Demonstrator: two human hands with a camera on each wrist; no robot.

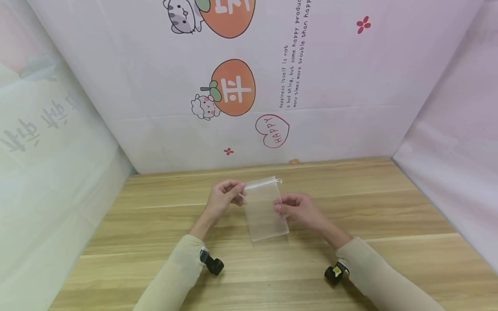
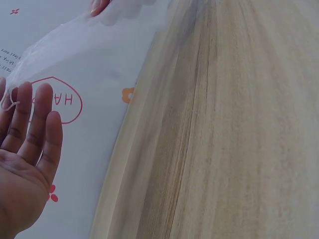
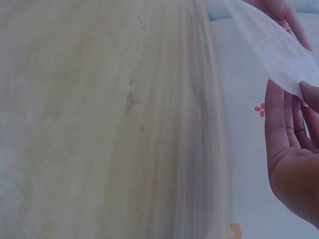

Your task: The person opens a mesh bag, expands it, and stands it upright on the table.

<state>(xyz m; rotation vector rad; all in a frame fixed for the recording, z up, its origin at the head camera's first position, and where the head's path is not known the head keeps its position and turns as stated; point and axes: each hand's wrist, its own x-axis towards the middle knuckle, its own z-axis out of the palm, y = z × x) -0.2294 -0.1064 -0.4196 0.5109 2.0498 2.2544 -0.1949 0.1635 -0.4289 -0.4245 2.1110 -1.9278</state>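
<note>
A sheer white drawstring bag (image 1: 266, 216) hangs flat and upright over the wooden table between my two hands. My left hand (image 1: 223, 199) pinches its upper left corner, just by the drawstring channel. Thumb and fingertips of my right hand (image 1: 304, 211) grip the opposite side edge, about halfway down. A small cord loop (image 1: 279, 181) sticks out at the top right corner. In the left wrist view, a thin white cord (image 2: 10, 99) lies against the left fingers, and the thumb is out of sight. The right wrist view shows the bag's mesh (image 3: 279, 47) between the right thumb and fingers.
The wooden table (image 1: 155, 242) runs back to a white printed cloth wall (image 1: 167, 138). Pale cloth also hangs along the left side (image 1: 50, 181) and the right side (image 1: 455, 142). A small black camera sits on each wrist.
</note>
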